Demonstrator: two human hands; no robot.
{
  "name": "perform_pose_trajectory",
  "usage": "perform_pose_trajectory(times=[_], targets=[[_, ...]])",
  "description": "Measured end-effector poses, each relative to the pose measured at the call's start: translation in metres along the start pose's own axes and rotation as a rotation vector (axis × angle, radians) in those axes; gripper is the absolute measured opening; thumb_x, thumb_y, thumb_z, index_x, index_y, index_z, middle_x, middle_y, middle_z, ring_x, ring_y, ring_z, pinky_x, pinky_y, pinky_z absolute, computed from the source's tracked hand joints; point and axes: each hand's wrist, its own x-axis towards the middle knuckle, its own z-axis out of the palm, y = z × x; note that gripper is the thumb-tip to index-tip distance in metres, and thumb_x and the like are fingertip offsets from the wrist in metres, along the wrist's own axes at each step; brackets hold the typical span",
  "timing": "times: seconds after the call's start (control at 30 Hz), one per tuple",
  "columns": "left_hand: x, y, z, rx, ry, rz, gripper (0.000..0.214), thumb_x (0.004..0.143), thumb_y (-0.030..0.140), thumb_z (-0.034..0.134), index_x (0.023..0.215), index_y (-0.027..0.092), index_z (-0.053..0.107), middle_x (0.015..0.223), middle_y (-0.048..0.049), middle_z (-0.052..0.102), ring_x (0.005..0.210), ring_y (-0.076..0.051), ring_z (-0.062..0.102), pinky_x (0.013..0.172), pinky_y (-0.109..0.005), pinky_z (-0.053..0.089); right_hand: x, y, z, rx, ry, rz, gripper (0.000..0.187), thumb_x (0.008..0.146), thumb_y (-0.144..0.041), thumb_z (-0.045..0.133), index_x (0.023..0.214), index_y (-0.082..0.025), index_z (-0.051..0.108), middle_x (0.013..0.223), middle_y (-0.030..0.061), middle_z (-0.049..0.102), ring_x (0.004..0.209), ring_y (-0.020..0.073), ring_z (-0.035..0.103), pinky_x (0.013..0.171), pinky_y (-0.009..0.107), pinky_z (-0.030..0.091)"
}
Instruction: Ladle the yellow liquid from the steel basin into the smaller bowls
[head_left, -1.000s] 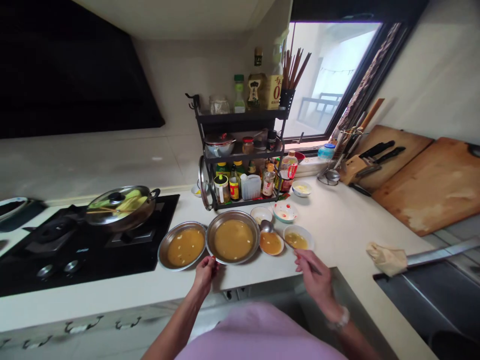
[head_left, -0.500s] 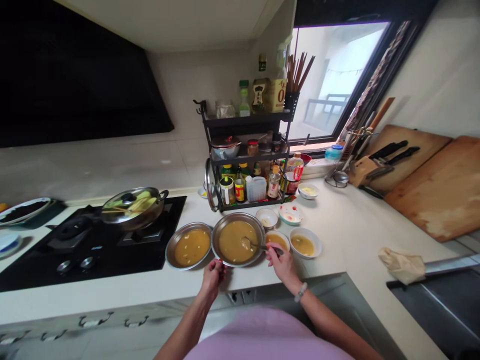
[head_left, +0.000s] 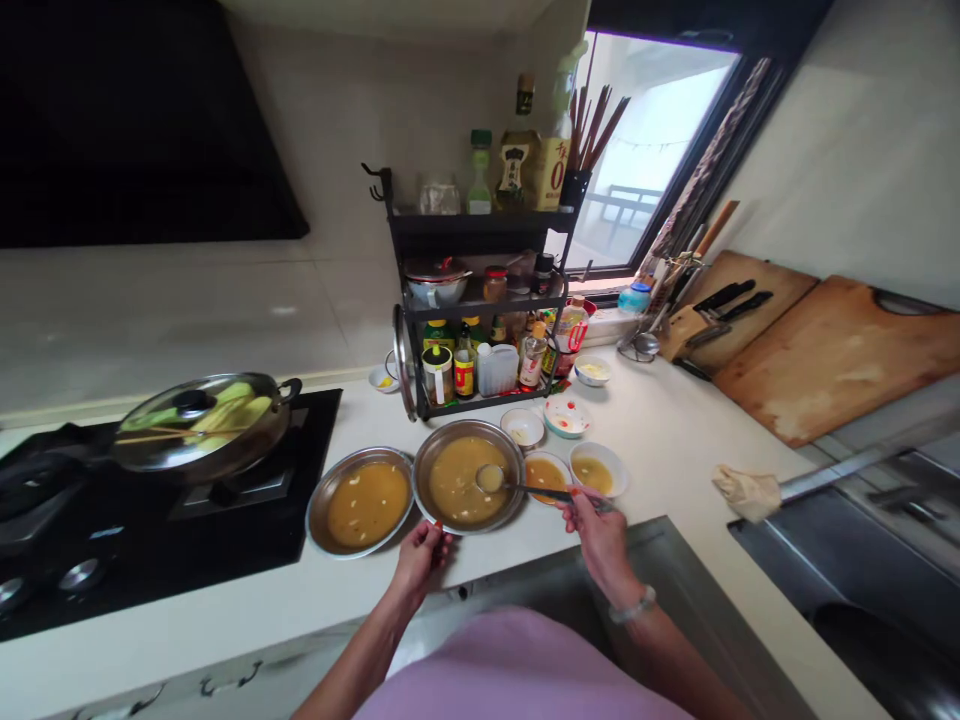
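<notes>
My right hand (head_left: 598, 530) is closed round the dark handle of a ladle (head_left: 491, 478). The ladle's head, with pale liquid in it, is over the middle metal basin (head_left: 517, 503) of yellowish-brown soup. My left hand (head_left: 421, 558) has its fingers curled and pinched at that basin's near rim. Just to the left stands a second metal basin (head_left: 313, 515) of similar soup with pale bits floating. Under the ladle handle sits a small bowl of orange-brown liquid (head_left: 541, 472). Right of it is a white bowl (head_left: 619, 470) with yellowish liquid.
Behind the basins are a small white bowl (head_left: 523, 428), a red-marked dish (head_left: 568, 416) and a black spice rack (head_left: 480, 308). A lidded pan (head_left: 202, 425) stands on the black stove (head_left: 247, 530) at left. Knife block (head_left: 688, 330), cutting board (head_left: 832, 350) and sink are at right.
The ladle's head has risen to show liquid inside, and my right hand has shifted to the right with its handle. My left hand stays at the basin's rim. The view has turned.
</notes>
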Motion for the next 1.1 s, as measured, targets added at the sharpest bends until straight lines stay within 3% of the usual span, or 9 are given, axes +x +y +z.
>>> perform_pose_trajectory(times=[0.33,0.43,0.53,0.63,0.77,0.9,1.0,1.1], targets=[[0.010,0.002,-0.012,0.026,-0.100,-0.051,0.047,0.049,0.048,0.079,0.069,0.013,0.055,0.059,-0.0008,0.062,0.045,-0.006,0.048,0.042,-0.019,0.036,0.001,-0.040,-0.055,-0.008,0.329,-0.199,0.028,0.062,-0.033,0.071,0.080,-0.013,0.063,0.057,0.0027,0.065,0.046,0.0102,0.055,0.042,0.020,0.043],[0.012,0.004,-0.014,0.032,-0.124,-0.052,0.045,0.050,0.046,0.080,0.068,0.013,0.055,0.058,-0.0007,0.061,0.044,-0.006,0.048,0.041,-0.018,0.035,0.009,-0.041,-0.069,-0.040,0.454,-0.278,0.029,0.062,-0.033,0.071,0.080,-0.012,0.062,0.055,0.0018,0.064,0.046,0.0112,0.056,0.042,0.021,0.045],[0.013,0.004,-0.016,0.020,-0.158,-0.058,0.042,0.052,0.042,0.079,0.069,0.013,0.054,0.057,-0.0006,0.061,0.044,-0.006,0.047,0.041,-0.018,0.034,0.015,-0.033,-0.076,-0.205,0.497,-0.361,0.030,0.066,-0.037,0.068,0.082,-0.012,0.062,0.053,0.0001,0.061,0.044,0.0119,0.055,0.043,0.024,0.047],[0.016,0.003,-0.018,0.012,-0.182,-0.067,0.037,0.057,0.038,0.078,0.069,0.013,0.053,0.058,-0.0008,0.061,0.044,-0.006,0.047,0.041,-0.018,0.033,0.012,-0.023,-0.081,-0.414,0.437,-0.432,0.033,0.072,-0.041,0.062,0.090,-0.013,0.063,0.062,0.0019,0.063,0.050,0.0127,0.057,0.048,0.026,0.049],[0.018,0.001,-0.021,0.008,-0.238,-0.050,0.035,0.059,0.038,0.076,0.068,0.013,0.053,0.059,-0.0007,0.060,0.045,-0.006,0.047,0.042,-0.018,0.032,-0.004,-0.021,-0.080,-0.724,0.252,-0.617,0.030,0.081,-0.039,0.052,0.094,-0.017,0.066,0.080,0.0060,0.065,0.062,0.0152,0.060,0.059,0.030,0.051],[0.017,0.006,-0.022,0.008,-0.259,-0.076,0.035,0.059,0.037,0.076,0.069,0.013,0.053,0.059,-0.0004,0.060,0.044,-0.005,0.046,0.042,-0.018,0.031,-0.029,-0.032,-0.059,-0.885,0.104,-0.785,0.023,0.081,-0.035,0.052,0.090,-0.022,0.069,0.089,0.0076,0.066,0.085,0.0210,0.061,0.080,0.038,0.049],[0.014,0.011,-0.020,0.002,-0.255,-0.097,0.032,0.061,0.035,0.076,0.070,0.013,0.053,0.059,-0.0005,0.060,0.044,-0.005,0.046,0.042,-0.018,0.030,-0.047,-0.031,-0.028,-0.772,0.103,-0.693,0.022,0.082,-0.032,0.051,0.093,-0.023,0.068,0.091,0.0069,0.065,0.079,0.0190,0.061,0.068,0.033,0.052],[0.012,0.011,-0.019,-0.010,-0.238,-0.101,0.031,0.062,0.033,0.075,0.070,0.013,0.053,0.058,-0.0003,0.059,0.044,-0.005,0.046,0.042,-0.018,0.030,-0.055,-0.014,0.000,-0.627,-0.024,-0.559,0.021,0.082,-0.032,0.053,0.095,-0.023,0.068,0.089,0.0052,0.065,0.066,0.0156,0.059,0.055,0.028,0.051]])
